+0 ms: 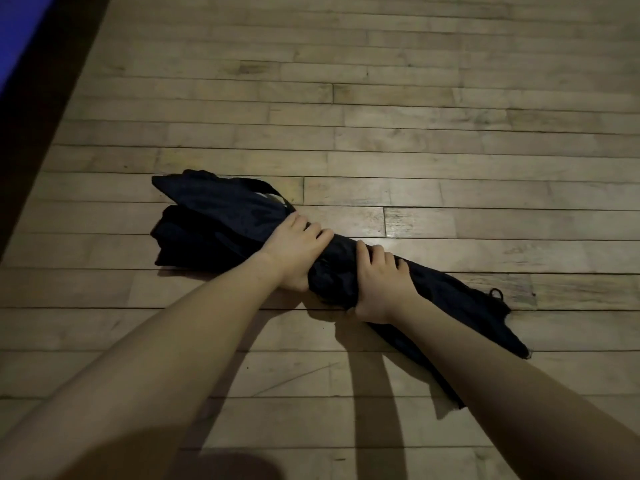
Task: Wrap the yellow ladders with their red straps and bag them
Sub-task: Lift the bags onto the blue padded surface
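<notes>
A dark navy fabric bag [214,220] lies on the wooden floor, bulky at its left end and narrowing into loose cloth toward the lower right. My left hand [298,251] grips the bag around its gathered neck. Just to the right of it, my right hand [377,282] grips the bunched fabric as well. A dark carry strap [266,188] loops off the top of the bag. A thin black cord [496,292] sticks out near the loose end. No yellow ladders or red straps show; whatever fills the bag is hidden.
Pale wooden floorboards [415,116] run across the whole view. A dark border band [45,109] and a blue strip [17,32] run along the far left edge. My arms cast shadows on the boards near me.
</notes>
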A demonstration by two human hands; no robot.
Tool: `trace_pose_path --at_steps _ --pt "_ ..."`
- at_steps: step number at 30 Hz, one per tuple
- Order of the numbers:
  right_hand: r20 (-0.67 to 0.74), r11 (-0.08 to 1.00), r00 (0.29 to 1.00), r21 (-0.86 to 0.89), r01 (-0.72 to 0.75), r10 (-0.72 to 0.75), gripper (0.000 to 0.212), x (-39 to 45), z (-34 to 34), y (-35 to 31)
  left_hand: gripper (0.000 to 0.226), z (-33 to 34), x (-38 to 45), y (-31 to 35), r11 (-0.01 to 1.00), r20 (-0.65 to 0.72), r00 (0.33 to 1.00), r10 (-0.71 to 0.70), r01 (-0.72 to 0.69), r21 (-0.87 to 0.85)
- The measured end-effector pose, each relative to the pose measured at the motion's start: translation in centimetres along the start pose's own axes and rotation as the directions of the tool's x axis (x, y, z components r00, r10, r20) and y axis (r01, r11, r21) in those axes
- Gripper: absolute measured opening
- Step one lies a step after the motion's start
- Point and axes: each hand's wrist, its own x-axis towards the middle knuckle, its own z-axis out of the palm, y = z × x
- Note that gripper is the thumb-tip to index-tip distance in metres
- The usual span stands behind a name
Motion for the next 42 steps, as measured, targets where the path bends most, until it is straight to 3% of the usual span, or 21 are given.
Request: trace_pose_path --at_steps 4,10,17,23,34,42 --pt "-0.084 0.996 0.996 -0.079 -0.033 0.026 0.095 0.3 0.8 -0.2 0.078 -0.2 0.0 0.3 0.999 0.002 1.0 -0.007 0.007 -0.033" --pt "-0.046 0.985 0.992 -0.129 0.111 -0.118 0.076 0.3 -0.6 0.6 0.075 0.1 -1.7 1.6 0.985 0.068 0.99 -0.12 0.128 -0.116" --pt "-0.055 0.953 0.97 -0.206 0.222 -0.238 0.085 -1.6 -6.6 0.1 0.069 -6.2 -4.8 0.7 0.955 0.103 0.97 -0.22 0.235 -0.179" --pt "-0.054 0.93 0.948 -0.222 0.294 -0.313 0.082 -8.2 -17.7 -2.0 0.069 -17.9 -11.1 -1.0 0.939 0.13 0.955 -0.267 0.288 -0.186" --pt "-0.116 0.869 0.892 -0.311 0.385 -0.437 0.076 -25.0 -47.5 -9.3 0.068 -48.2 -27.3 -7.3 0.892 0.086 0.915 -0.394 0.403 -0.202" --pt "-0.258 0.773 0.771 -0.469 0.427 -0.582 0.071 -35.9 -68.1 -16.4 0.07 -68.7 -39.6 -12.5 0.831 -0.004 0.837 -0.548 0.544 -0.119"
